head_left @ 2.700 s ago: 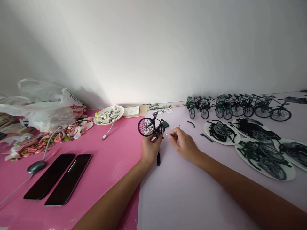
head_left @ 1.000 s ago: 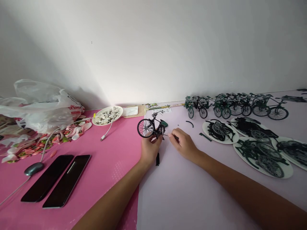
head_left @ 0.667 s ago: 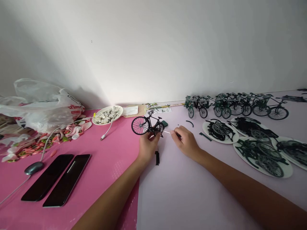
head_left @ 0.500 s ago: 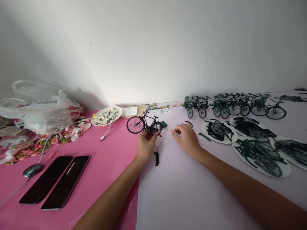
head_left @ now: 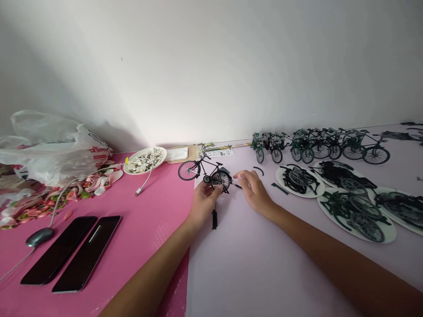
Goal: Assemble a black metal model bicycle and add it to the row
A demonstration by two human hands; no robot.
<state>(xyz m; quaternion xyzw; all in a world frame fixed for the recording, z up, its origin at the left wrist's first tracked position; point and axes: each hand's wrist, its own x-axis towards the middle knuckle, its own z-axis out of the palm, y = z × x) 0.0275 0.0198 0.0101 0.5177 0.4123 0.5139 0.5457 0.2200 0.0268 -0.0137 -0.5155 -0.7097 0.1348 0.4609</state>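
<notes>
A black miniature bicycle (head_left: 210, 169) is gripped low at its rear wheel between the thumb and fingers of my left hand (head_left: 203, 200). Its front wheel points left and its rear rack faces my right hand (head_left: 254, 189). That hand is closed in a pinch just right of the rear wheel; a tiny dark thing shows at the fingertips, too small to name. Under those fingers lies a short dark stick-like piece (head_left: 236, 186). A narrow black part (head_left: 214, 219) rests on the paper below my left hand. Behind the bicycle's seat, a dark green piece is partly hidden.
Plates (head_left: 391, 231) of dark bicycle parts stand at right, before a row of assembled miniature bicycles (head_left: 307, 145). A curved strip (head_left: 258, 170) and a flat green piece (head_left: 280, 189) lie near my right hand. Two phones (head_left: 87, 253), a plate of pale pieces (head_left: 145, 160) and a plastic bag (head_left: 56, 149) are left.
The bicycle has shifted slightly right and turned a little. My right hand has come left, close to its rear wheel. The thin metal tip seen at its fingers before no longer shows.
</notes>
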